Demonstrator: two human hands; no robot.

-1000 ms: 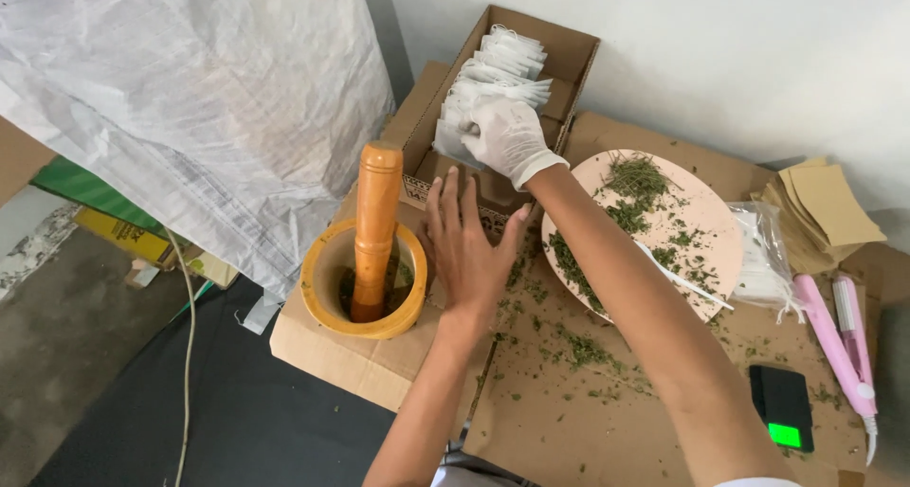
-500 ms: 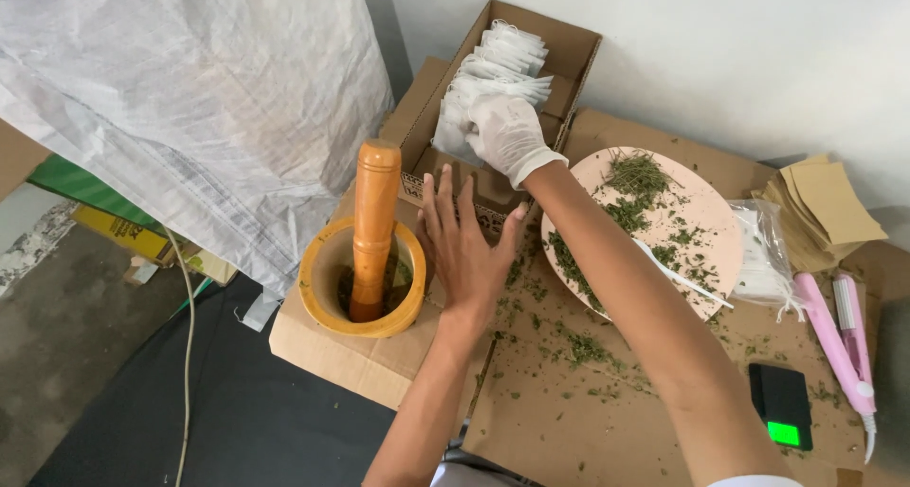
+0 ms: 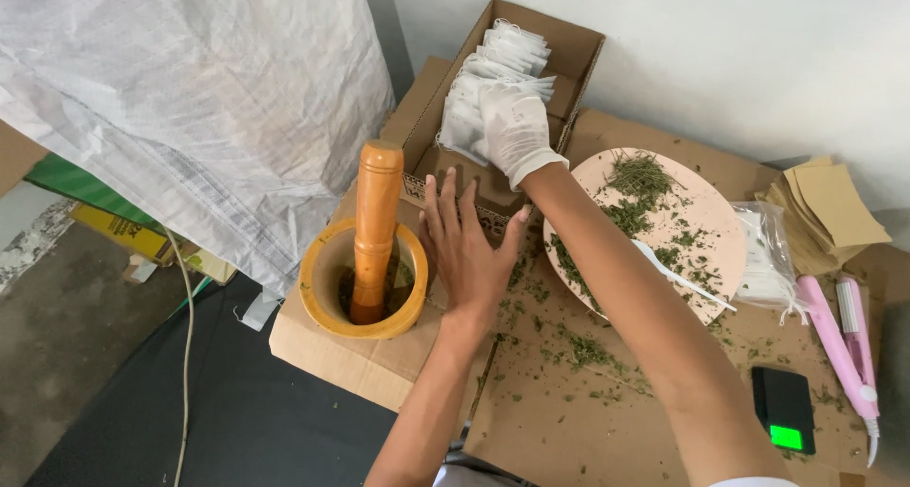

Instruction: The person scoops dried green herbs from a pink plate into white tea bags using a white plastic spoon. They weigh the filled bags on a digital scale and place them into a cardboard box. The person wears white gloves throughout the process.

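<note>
The white-gloved right hand (image 3: 515, 130) has slid further into the brown cardboard box (image 3: 569, 46), flattening over its stacked white paper sachets (image 3: 493, 70).

Bright even daylight, soft shadows, sharp focus, slight wide-angle edges

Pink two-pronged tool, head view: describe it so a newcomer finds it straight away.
Start at the brown cardboard sheet strewn with green herb flakes and go to its far right edge, past the round pink plate and the small black scale with the green display. The long pink plastic two-pronged tool lies there, below the stack of tan paper envelopes. It is the only slim, glossy pink item.
</note>
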